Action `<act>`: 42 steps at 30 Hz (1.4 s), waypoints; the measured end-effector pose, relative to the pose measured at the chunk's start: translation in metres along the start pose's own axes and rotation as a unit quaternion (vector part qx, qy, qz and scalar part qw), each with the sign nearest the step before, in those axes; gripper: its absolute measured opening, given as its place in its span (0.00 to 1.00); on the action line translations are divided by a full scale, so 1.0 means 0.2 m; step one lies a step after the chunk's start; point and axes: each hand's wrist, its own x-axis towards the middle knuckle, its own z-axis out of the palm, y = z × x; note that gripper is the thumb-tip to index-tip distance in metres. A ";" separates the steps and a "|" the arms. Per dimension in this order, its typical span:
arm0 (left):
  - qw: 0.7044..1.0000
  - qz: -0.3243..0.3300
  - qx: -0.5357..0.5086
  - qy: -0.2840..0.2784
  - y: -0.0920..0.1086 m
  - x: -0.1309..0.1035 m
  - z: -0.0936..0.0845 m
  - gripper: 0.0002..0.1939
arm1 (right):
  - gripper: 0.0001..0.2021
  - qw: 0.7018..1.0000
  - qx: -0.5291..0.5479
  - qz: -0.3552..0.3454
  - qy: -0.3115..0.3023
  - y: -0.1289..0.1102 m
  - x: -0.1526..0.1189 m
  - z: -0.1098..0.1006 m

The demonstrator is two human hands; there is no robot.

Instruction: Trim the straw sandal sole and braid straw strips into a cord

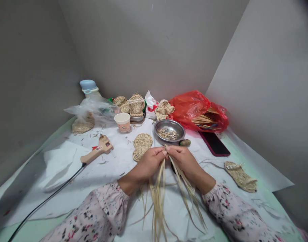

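Long pale straw strands [158, 198] hang down from between my two hands, over the white cloth. My left hand [152, 160] pinches the top of the bundle, its thumb and forefinger pressed together. Close beside it, my right hand [182, 159] pinches the same bundle, and more strands trail below it. A small knotted end of straw pokes up between the fingertips. Just past my left hand lies a coiled woven straw piece [143, 143]. Beyond the hands stands a metal bowl [181, 134] with short straw scraps inside.
A glue gun [97, 150] with a black cord lies at left, near a paper cup [122, 122]. At right are a red plastic bag [191, 107] of straw, a phone [215, 144] and a small woven slipper [241, 177]. A spool [184, 143] sits by the bowl.
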 end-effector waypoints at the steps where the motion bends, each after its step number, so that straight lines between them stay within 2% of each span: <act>1: 1.000 0.009 0.022 0.001 0.00 0.00 0.00 0.12 | 0.18 1.000 -0.003 0.010 0.008 0.00 0.00 0.00; 4: 0.997 0.025 0.076 0.015 0.01 -0.01 0.01 0.12 | 0.18 0.999 -0.025 0.009 0.045 -0.02 -0.01 0.01; 7: 0.998 0.014 0.057 0.014 0.01 0.00 0.00 0.12 | 0.18 0.998 -0.025 0.004 0.059 -0.03 -0.01 0.02; 12: 0.998 -0.035 -0.060 0.008 0.01 0.01 0.00 0.11 | 0.18 0.994 0.103 0.045 -0.001 -0.01 0.01 0.02; 16: 0.996 -0.024 -0.081 -0.013 0.01 0.01 0.00 0.10 | 0.15 0.998 0.049 0.016 -0.021 0.01 0.01 0.02; 21: 0.993 0.004 -0.097 -0.066 -0.05 0.03 -0.02 0.11 | 0.14 0.996 0.039 0.055 -0.055 0.01 -0.01 0.03; 27: 0.996 0.059 0.027 -0.066 -0.06 0.03 -0.03 0.13 | 0.14 0.996 0.002 0.073 -0.059 0.01 -0.01 0.04; 35: 0.965 0.081 0.248 0.022 -0.06 0.01 -0.03 0.15 | 0.10 0.993 -0.111 0.038 0.027 0.02 -0.02 0.05; 38: 0.954 0.080 0.286 0.054 -0.05 0.00 -0.02 0.14 | 0.10 0.986 -0.154 0.007 0.056 0.02 -0.02 0.06; 42: 0.953 0.083 0.285 0.060 -0.04 0.00 -0.02 0.15 | 0.10 0.981 -0.174 -0.005 0.083 0.03 -0.02 0.05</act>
